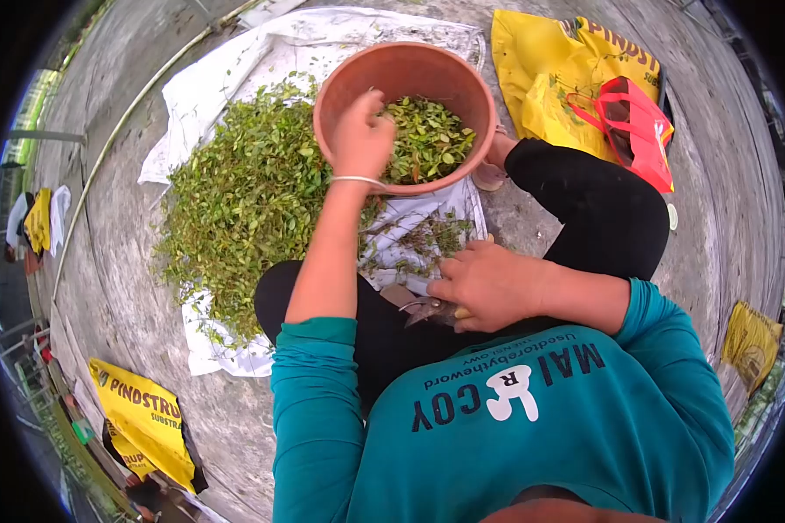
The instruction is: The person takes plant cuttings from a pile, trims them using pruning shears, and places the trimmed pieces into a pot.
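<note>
Terracotta pot (410,66) | left hand (364,139) over it, grip: cannot tell | right hand (497,283) gripping pruners (426,308)

Leaf pile (244,192) on sheet (196,98), left of pot (410,71); sprigs (432,139) inside pot.

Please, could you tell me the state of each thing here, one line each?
Pot, upright, partly filled with leaves
Leafy cuttings, heaped loosely
White sheet, spread, wrinkled
Pruning shears, held, blade opening unclear
Left hand, at pot's mouth
Right hand, gripping pruning shears
Yellow sack, crumpled
Red bag, on yellow sack
</note>
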`<control>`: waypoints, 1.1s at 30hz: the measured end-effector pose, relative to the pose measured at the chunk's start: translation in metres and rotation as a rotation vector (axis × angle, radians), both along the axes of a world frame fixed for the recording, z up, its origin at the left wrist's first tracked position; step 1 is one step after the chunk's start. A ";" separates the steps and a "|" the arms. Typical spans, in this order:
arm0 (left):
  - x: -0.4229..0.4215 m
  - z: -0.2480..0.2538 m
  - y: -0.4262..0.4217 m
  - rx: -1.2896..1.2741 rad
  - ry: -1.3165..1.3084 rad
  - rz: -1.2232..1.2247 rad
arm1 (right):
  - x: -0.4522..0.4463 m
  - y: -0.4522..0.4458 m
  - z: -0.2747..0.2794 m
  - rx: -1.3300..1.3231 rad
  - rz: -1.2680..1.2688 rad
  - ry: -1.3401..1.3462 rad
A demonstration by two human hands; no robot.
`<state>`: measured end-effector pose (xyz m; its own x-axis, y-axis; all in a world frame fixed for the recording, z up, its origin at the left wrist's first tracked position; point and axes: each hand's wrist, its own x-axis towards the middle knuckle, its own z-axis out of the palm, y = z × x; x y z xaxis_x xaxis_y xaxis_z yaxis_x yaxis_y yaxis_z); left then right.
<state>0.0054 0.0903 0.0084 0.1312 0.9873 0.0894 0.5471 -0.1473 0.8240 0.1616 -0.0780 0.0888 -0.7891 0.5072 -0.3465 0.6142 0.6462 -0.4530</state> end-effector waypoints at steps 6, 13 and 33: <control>-0.102 -0.040 0.074 -0.260 0.069 0.389 | 0.002 0.001 0.001 -0.037 0.054 -0.029; -0.108 -0.155 0.085 -0.342 0.366 0.238 | 0.008 0.009 0.001 -0.049 0.045 -0.063; -0.161 -0.035 0.064 -0.535 -0.476 0.279 | 0.003 -0.009 0.025 -0.008 0.127 -0.099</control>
